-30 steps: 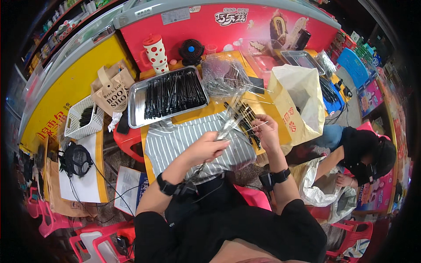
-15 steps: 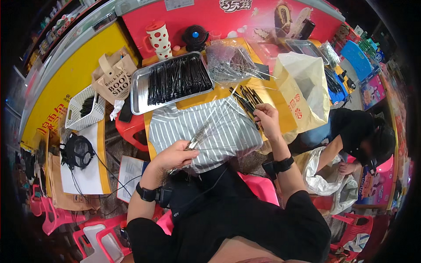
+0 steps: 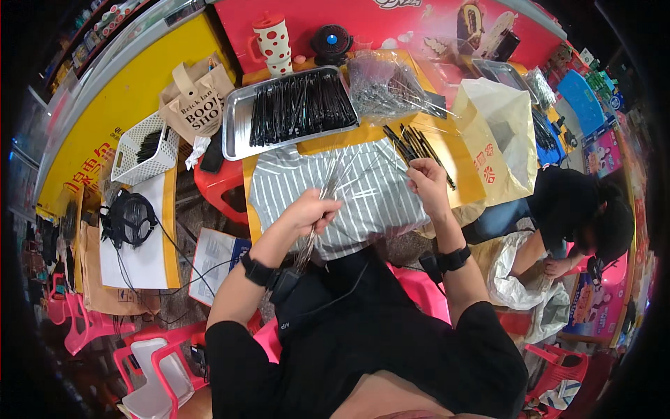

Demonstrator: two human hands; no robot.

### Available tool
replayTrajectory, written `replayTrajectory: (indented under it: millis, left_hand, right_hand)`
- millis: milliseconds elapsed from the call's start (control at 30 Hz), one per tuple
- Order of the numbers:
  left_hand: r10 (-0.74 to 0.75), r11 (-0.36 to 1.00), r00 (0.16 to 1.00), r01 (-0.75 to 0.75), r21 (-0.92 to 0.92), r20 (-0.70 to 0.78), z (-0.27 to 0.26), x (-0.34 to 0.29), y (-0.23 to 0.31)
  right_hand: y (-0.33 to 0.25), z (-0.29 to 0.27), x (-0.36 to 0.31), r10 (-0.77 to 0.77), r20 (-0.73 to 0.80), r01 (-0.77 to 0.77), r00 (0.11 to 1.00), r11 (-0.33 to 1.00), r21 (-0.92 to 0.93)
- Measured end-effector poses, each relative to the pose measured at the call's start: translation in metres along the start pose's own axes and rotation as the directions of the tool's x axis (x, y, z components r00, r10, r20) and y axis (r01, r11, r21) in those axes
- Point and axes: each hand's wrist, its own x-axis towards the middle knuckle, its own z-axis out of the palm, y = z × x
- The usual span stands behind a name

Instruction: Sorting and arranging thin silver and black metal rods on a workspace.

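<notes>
My left hand (image 3: 312, 211) is closed round a loose bundle of thin silvery strands (image 3: 335, 178), whose ends fan out above and below the fist. Beneath it lies a grey-and-white striped cloth (image 3: 276, 185) over my lap and the table edge. My right hand (image 3: 428, 185) is pinched at the cloth's right side; whatever its fingertips hold is too small to make out. Just beyond them, several thin black sticks (image 3: 417, 143) lie loose on yellow card. Behind the cloth, a metal tray (image 3: 236, 133) carries a row of slim black pieces (image 3: 303, 105).
A clear plastic bag of strands (image 3: 384, 91) lies right of the tray. A cream paper bag (image 3: 513, 146) stands at the right; a white basket (image 3: 132, 167) and a brown bag (image 3: 202, 105) are left. A person in black (image 3: 572, 209) works at a white sack nearby.
My left hand has moved up and right over the cloth with the strands. My right hand has drawn slightly back from the black sticks. The whole view has shifted a little.
</notes>
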Motion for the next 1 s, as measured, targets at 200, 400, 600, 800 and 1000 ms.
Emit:
replayTrajectory:
  millis: [200, 400, 600, 800, 1000]
  left_hand:
    - [0.125, 0.985, 0.989, -0.114, 0.128, -0.078, 0.021, 0.044, 0.017]
    - [0.187, 0.973, 0.974, -0.165, 0.165, -0.131, 0.033, 0.053, 0.017]
    - [0.105, 0.989, 0.989, -0.093, 0.116, -0.102, 0.035, 0.046, 0.005]
    - [-0.001, 0.992, 0.999, -0.004, -0.125, -0.04, 0.048, 0.044, 0.012]
    - [0.102, 0.986, 0.98, -0.122, -0.111, -0.169, 0.042, 0.087, 0.031]
  right_hand:
    - [-0.015, -0.001, -0.042, -0.232, 0.311, 0.31, 0.922, 0.922, -0.231]
    - [-0.002, -0.01, -0.099, -0.015, 0.768, 0.562, 0.641, 0.691, -0.455]
    - [0.022, 0.0, -0.113, 0.009, 0.731, 0.522, 0.682, 0.695, -0.495]
    - [0.017, 0.011, -0.111, -0.073, 0.739, 0.534, 0.67, 0.738, -0.412]
    - [0.008, 0.022, -0.096, -0.113, 0.481, 0.306, 0.87, 0.887, -0.345]
